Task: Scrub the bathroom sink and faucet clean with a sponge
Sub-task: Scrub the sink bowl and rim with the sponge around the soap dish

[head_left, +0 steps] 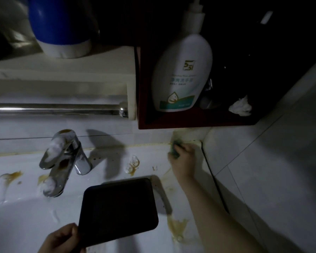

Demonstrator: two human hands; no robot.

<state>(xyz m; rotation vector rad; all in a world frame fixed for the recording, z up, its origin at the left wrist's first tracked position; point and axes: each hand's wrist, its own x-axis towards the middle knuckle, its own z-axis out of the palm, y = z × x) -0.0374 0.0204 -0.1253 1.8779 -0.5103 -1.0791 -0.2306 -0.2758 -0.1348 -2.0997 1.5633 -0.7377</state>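
fingers of the right hand (183,157) curl around a green sponge (175,150), clamped on it and pressing it into the back right corner of the sink (22,212) ledge, where the white ledge meets the tiled wall (263,170). that grip looks chosen for pushing the sponge edge hard into the yellowed seam running along the wall, a spot a flat palm would not reach. only a small part of the sponge shows past the knuckles; it looks dark green and squashed.

nearer the body, the left hand (62,240) pinches the corner of a black tray (119,209), thumb on top, and holds it tilted up over the basin. i'd judge it is lifted out of the way so the ledge under it can be scrubbed, though that is a guess.

around them, the sink is white and wet-looking, with brown stains (177,227) on the right rim, more brown beside the faucet (62,161) on the left, and a small puddle in the middle of the ledge. the chrome faucet carries patches of white foam on its handle and spout, with a brownish smear on the top, so it seems soaped but not wiped. above, a soap bottle (181,73) stands in a red-brown shelf (190,123), and a towel bar (58,107) runs to the left.
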